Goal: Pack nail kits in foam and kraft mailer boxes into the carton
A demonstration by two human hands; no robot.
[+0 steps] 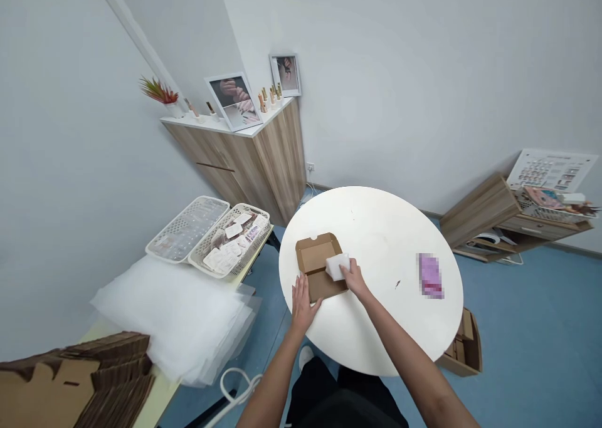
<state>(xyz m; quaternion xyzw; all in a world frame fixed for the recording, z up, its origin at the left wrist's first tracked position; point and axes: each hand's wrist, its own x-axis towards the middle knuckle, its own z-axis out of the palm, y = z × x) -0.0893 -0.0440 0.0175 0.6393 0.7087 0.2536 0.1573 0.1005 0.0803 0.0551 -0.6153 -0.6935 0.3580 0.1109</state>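
An open brown cardboard box [316,257] lies on the round white table [390,240], lid flap up at the far side. My left hand [302,301] rests flat against the box's near left edge, fingers stretched out. My right hand [353,277] grips a white padded packet [337,266] at the box's right side, over its tray.
A blurred purple item [429,276] lies on the table's right. Left of me stand two white baskets [212,232], a pile of clear bubble bags [174,315] and stacked flat cardboard [79,378]. A box of cartons [463,346] sits on the floor under the table's right edge.
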